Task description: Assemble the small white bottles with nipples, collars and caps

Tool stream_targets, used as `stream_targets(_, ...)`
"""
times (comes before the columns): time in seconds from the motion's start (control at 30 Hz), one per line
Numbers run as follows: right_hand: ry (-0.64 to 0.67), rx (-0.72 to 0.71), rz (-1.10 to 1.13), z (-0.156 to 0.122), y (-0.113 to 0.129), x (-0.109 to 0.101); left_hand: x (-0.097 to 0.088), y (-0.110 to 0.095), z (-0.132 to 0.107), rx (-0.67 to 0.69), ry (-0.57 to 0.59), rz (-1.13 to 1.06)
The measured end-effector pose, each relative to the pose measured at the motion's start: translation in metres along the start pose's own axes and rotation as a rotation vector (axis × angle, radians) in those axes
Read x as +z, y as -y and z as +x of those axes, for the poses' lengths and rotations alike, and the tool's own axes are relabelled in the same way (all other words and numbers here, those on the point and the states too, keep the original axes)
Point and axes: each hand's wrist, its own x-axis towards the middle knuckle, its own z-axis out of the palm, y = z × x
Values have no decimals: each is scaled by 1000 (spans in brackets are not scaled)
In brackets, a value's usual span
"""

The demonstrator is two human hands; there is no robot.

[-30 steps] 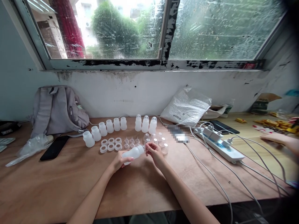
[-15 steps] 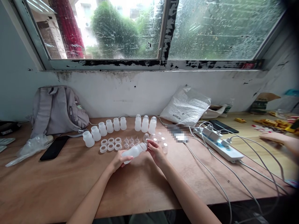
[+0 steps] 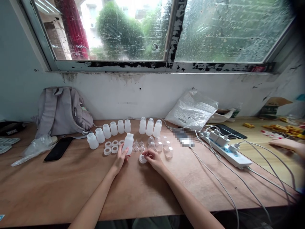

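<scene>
My left hand (image 3: 120,160) is closed around a frosted white baby bottle (image 3: 129,142), upright with its mouth uncovered. Fingers of my right hand (image 3: 153,158) pinch a ring with a clear teat (image 3: 142,159) at the tabletop, just right of the bottle. Behind the left hand lie several white collar rings (image 3: 108,150). Clear teats (image 3: 141,144) sit between the bottle and several transparent dome caps (image 3: 168,152). A curved row of open bottles (image 3: 100,135) stands at the back left. Three bottles with domed tops (image 3: 150,127) stand at the back centre.
A grey backpack (image 3: 63,111), a plastic bag (image 3: 39,148) and a black phone (image 3: 58,149) lie left. On the right are a power strip (image 3: 228,154) with trailing cables and a silver padded bag (image 3: 193,109). Another person's hand (image 3: 282,143) is by yellow parts (image 3: 286,128) at far right.
The bottle went from tilted against my right hand to upright and apart from it. My right hand moved down to the table with the ring and teat. The view shifted slightly.
</scene>
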Motion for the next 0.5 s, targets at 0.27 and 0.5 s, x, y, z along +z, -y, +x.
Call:
stream_targets(0.27, -165, -106, -129, 14, 17, 2, 1, 0, -3, 198, -1, 348)
stream_targets(0.5, -84, -245, -416, 66, 52, -1, 0, -8, -5, 280, -164, 390)
